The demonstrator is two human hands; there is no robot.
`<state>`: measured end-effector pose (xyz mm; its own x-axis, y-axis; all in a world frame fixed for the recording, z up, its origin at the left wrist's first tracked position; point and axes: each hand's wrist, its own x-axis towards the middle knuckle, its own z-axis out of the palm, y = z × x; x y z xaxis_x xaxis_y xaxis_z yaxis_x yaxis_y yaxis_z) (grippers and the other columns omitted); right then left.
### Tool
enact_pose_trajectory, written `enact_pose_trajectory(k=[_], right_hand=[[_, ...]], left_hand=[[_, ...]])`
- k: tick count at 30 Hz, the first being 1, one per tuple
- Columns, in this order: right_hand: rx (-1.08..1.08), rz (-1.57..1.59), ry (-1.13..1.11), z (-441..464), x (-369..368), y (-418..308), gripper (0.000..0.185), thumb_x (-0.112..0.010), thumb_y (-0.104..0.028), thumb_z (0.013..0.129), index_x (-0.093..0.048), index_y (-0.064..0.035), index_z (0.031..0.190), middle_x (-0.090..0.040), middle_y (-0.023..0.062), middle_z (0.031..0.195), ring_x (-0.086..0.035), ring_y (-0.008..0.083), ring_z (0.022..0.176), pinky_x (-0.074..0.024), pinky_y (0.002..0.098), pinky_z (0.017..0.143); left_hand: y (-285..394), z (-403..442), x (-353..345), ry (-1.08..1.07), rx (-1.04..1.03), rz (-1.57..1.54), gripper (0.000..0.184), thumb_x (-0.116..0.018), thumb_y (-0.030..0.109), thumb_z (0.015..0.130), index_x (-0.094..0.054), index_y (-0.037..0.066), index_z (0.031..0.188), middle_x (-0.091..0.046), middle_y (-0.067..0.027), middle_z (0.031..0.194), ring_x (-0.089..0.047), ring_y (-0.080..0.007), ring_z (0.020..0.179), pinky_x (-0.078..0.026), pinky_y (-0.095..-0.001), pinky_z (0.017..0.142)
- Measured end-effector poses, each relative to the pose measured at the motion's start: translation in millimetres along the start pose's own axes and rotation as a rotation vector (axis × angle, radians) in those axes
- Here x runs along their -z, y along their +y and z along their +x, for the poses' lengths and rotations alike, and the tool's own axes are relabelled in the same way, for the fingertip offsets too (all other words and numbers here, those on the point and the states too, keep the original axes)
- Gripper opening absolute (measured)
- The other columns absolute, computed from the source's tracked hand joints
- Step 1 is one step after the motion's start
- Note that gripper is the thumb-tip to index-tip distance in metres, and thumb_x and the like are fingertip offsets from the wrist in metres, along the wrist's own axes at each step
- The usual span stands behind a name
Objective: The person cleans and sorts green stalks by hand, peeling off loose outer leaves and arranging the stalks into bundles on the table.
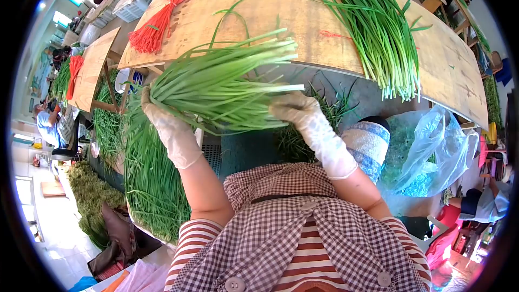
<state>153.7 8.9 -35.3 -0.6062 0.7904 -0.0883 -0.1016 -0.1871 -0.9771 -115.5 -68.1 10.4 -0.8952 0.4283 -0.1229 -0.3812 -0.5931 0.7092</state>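
Note:
A loose bunch of garlic chives (216, 78) is held up in front of me, over the near table edge, with its pale stem ends pointing right. My left hand (157, 116), in a whitish glove, is closed around the leafy left end. My right hand (297, 109), gloved too, has its fingers curled at the lower stems near the pale ends; the bunch partly hides the fingertips. A larger pile of chives (378, 32) lies at the right of the wooden table (270, 8), its stem ends over the near edge. A bundle of red ties (162, 19) lies at the left.
More chives (154, 178) are heaped low at my left. Loose leaves (303, 135) lie below the table. A clear plastic bag (432, 151) stands at my right, beside a blue-and-white cloth (367, 146). A single red tie (332, 34) lies near the pile. Other people sit farther off on both sides.

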Motion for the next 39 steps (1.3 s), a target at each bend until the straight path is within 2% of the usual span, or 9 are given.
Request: enact_pose_trajectory(k=[8,15,18,26,28,31,34,36,39], right_hand=[[-0.083,0.332,0.130,-9.2,42.8,13.2,0.026,-0.065,-0.003,0.085,-0.062,0.0061,0.110,-0.065,0.0152,0.111,-0.062,0.0204,0.102,-0.0446,0.0297,0.096],[0.084,-0.366,0.393,-27.3,76.1,14.6,0.021,-0.068,-0.007,0.084,-0.068,-0.0005,0.104,-0.068,0.0093,0.102,-0.063,0.0133,0.083,-0.0525,0.0243,0.074],[-0.231,0.058,0.155,-35.1,8.2,-39.5,0.026,-0.070,-0.014,0.086,-0.067,-0.0016,0.109,-0.068,0.0074,0.088,-0.061,0.0080,0.063,-0.0514,0.0186,0.052],[0.056,0.455,-0.122,-0.8,1.4,-16.9,0.025,-0.059,-0.022,0.092,-0.067,0.0006,0.100,-0.064,0.0055,0.078,-0.057,0.0123,0.062,-0.0480,0.0261,0.060],[-0.036,0.589,0.042,1.1,40.9,-12.4,0.022,-0.060,-0.018,0.091,-0.067,-0.0010,0.102,-0.066,0.0068,0.082,-0.059,0.0134,0.067,-0.0495,0.0265,0.066],[0.199,-0.515,0.394,-8.6,60.2,-2.9,0.025,-0.066,-0.007,0.084,-0.068,-0.0050,0.108,-0.070,0.0088,0.094,-0.065,0.0162,0.087,-0.0495,0.0260,0.084],[0.314,-0.413,0.168,-21.4,31.0,-13.3,0.017,-0.072,-0.011,0.079,-0.072,-0.0055,0.095,-0.071,0.0074,0.093,-0.066,0.0174,0.090,-0.0507,0.0303,0.085],[0.696,-0.803,0.155,-15.3,12.2,-17.4,0.014,-0.073,-0.020,0.079,-0.073,-0.0093,0.087,-0.070,0.0095,0.086,-0.067,0.0242,0.083,-0.0515,0.0343,0.082],[0.456,-0.637,-0.014,-7.6,-9.0,-8.4,0.023,-0.073,-0.027,0.079,-0.074,-0.0085,0.093,-0.071,0.0116,0.090,-0.067,0.0260,0.087,-0.0504,0.0341,0.085]], left_hand=[[-4.2,-2.9,-7.4,0.029,0.088,-0.048,0.030,-0.038,0.031,0.094,-0.055,0.006,0.094,-0.065,-0.0146,0.101,-0.060,-0.0299,0.094,-0.048,-0.0446,0.089],[8.0,38.2,29.1,0.021,0.025,-0.125,0.030,-0.041,0.031,0.092,-0.058,0.006,0.090,-0.066,-0.0130,0.089,-0.062,-0.0288,0.084,-0.052,-0.0430,0.081],[2.8,32.7,23.9,0.022,-0.001,-0.113,0.029,-0.041,0.030,0.092,-0.057,0.005,0.090,-0.066,-0.0130,0.091,-0.063,-0.0283,0.083,-0.052,-0.0426,0.081],[8.0,12.3,10.3,0.074,0.021,-0.013,0.034,-0.038,0.029,0.093,-0.057,0.003,0.102,-0.065,-0.0151,0.102,-0.062,-0.0305,0.093,-0.051,-0.0457,0.087],[16.7,13.9,12.4,0.108,0.020,0.002,0.040,-0.035,0.029,0.094,-0.058,0.001,0.111,-0.064,-0.0176,0.109,-0.062,-0.0329,0.100,-0.050,-0.0471,0.091],[21.9,20.6,21.7,0.091,0.024,0.004,0.046,-0.030,0.027,0.094,-0.056,-0.001,0.119,-0.062,-0.0205,0.116,-0.061,-0.0353,0.104,-0.048,-0.0502,0.094],[14.2,30.8,31.8,0.042,-0.014,0.030,0.046,-0.030,0.028,0.094,-0.056,-0.001,0.120,-0.062,-0.0201,0.117,-0.061,-0.0350,0.105,-0.049,-0.0503,0.094],[8.6,22.4,23.1,0.060,-0.018,0.062,0.047,-0.030,0.029,0.095,-0.056,0.000,0.120,-0.062,-0.0197,0.117,-0.061,-0.0347,0.104,-0.049,-0.0496,0.094],[6.7,1.3,0.4,0.072,0.024,0.094,0.049,-0.029,0.033,0.096,-0.056,0.000,0.121,-0.062,-0.0190,0.117,-0.061,-0.0337,0.105,-0.049,-0.0480,0.094]])
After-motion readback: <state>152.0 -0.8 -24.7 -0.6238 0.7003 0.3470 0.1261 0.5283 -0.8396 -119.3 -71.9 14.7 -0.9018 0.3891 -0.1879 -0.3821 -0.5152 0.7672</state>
